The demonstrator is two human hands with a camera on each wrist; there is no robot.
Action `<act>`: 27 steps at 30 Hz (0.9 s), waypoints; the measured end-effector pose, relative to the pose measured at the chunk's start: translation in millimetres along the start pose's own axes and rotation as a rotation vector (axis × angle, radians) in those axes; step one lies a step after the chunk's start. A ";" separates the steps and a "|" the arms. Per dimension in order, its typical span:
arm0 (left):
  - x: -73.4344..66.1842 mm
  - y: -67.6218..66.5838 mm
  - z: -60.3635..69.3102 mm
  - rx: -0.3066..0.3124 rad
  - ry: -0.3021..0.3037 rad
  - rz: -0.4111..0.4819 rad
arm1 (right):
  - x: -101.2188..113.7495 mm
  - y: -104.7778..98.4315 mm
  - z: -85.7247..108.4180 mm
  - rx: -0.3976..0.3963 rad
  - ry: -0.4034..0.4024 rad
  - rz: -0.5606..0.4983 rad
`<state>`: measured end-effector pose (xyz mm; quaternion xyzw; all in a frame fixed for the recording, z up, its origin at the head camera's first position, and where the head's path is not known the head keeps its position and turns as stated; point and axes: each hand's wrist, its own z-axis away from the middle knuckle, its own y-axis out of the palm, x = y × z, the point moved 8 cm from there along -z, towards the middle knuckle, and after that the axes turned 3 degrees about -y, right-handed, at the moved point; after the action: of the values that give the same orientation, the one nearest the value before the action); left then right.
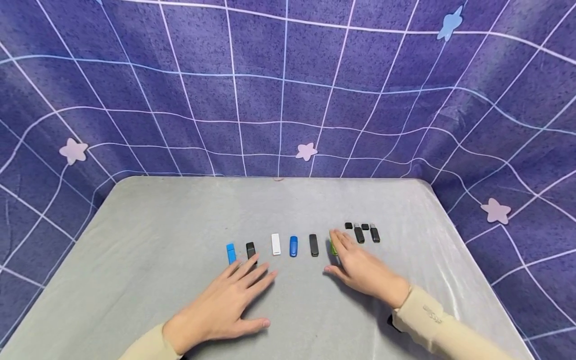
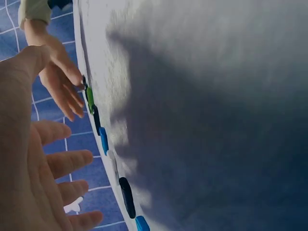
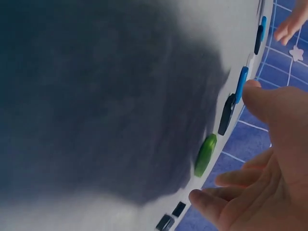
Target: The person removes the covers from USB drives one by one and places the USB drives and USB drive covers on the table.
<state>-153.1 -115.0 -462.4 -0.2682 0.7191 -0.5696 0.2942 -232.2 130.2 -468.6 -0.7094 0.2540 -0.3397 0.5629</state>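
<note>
A row of USB flash drives lies across the grey cloth. From the left come a light-blue drive [image 1: 231,253], a black drive [image 1: 251,251], a white drive [image 1: 276,244], a dark-blue drive [image 1: 293,246] and another black drive [image 1: 313,245]. My left hand [image 1: 225,305] hovers with spread fingers just in front of the light-blue and left black drives, holding nothing. My right hand [image 1: 362,267] reaches over a green flash drive [image 3: 205,155], partly hidden by the fingers in the head view. In the right wrist view a gap separates those fingers from the green drive.
Right of my right hand lie two uncapped black flash drives [image 1: 359,234] with bare metal plugs, and two small black caps [image 1: 348,225] behind them. The grey cloth-covered table [image 1: 202,205] ends at a purple curtain [image 1: 261,100] with a grid pattern and stars.
</note>
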 end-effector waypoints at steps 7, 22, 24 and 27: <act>-8.3 -9.7 11.4 -0.099 0.002 -0.038 | 2.6 5.1 -12.4 -0.011 0.029 -0.048; -15.6 -11.2 17.9 -0.103 -0.032 -0.017 | -0.6 7.0 -24.6 -0.033 0.112 -0.019; -15.9 -10.7 17.9 -0.101 -0.032 -0.013 | 0.6 4.0 -23.5 -0.060 0.086 0.005; -16.0 -10.2 17.6 -0.094 -0.032 -0.005 | 2.2 0.0 -20.4 -0.092 0.044 0.054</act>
<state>-128.8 -117.2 -453.8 -0.2927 0.7397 -0.5313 0.2913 -246.4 115.8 -465.5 -0.7196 0.3008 -0.3279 0.5331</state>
